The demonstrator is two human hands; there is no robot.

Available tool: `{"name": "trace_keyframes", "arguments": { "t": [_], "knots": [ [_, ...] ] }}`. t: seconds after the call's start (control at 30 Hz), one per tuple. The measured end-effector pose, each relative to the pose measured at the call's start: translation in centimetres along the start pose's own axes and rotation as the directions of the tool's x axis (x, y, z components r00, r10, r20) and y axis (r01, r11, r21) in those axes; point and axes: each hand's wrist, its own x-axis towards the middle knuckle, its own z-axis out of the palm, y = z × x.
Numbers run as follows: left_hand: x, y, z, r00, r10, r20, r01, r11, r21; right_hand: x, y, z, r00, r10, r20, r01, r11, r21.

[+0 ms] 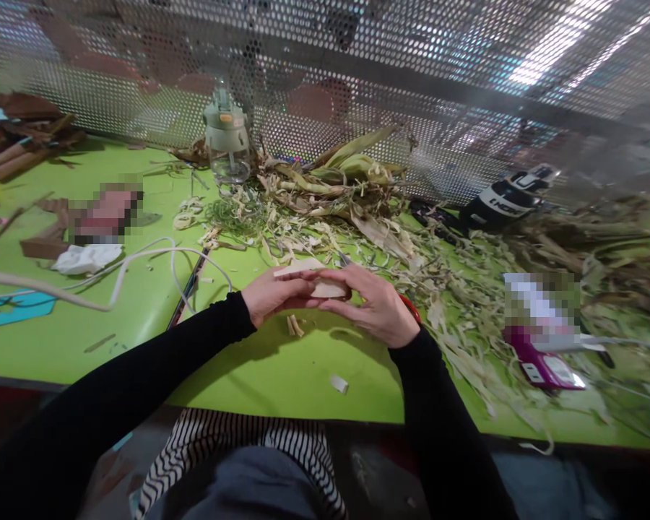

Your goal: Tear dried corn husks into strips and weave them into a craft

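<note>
My left hand (pixel 276 294) and my right hand (pixel 373 300) meet above the front of the green table. Between them they hold a pale cream piece (pixel 329 289), flat-looking, with a rounded lower edge; its material I cannot tell. The left thumb lies along its near side, while the right thumb and fingers pinch its other end. Partly hidden behind my right hand is a tool with a red handle (pixel 412 309), probably scissors. Small pale scraps (pixel 295 326) lie just under my hands, and another scrap (pixel 339 383) is nearer the table edge.
Shredded corn husks (pixel 325 180) spread across the back and right. A clear bottle (pixel 227 137) stands at the back; a black bottle (pixel 506 198) lies tilted at right. White cable (pixel 141 254), crumpled tissue (pixel 88 258) and a blue tag (pixel 19 308) are at left. Perforated metal (pixel 157 87) rises behind.
</note>
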Motion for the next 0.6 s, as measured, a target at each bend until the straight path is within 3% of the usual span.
{"name": "trace_keyframes", "arguments": {
  "t": [0.27,0.4,0.6],
  "knots": [
    [0.08,0.19,-0.1,1.0,-0.027,0.013,0.025,0.992,0.123,-0.18,-0.5,0.47,0.999,0.03,-0.018,-0.033,0.983,-0.179],
    [-0.01,0.15,-0.04,0.999,-0.045,-0.019,0.046,0.996,0.081,-0.08,-0.47,0.6,0.999,-0.018,-0.041,0.009,0.979,-0.202],
    [0.15,-0.07,-0.3,0.993,0.01,0.12,-0.022,0.995,0.093,0.03,-0.47,0.78,0.988,0.044,-0.149,-0.071,0.98,-0.185]
  ]
}}
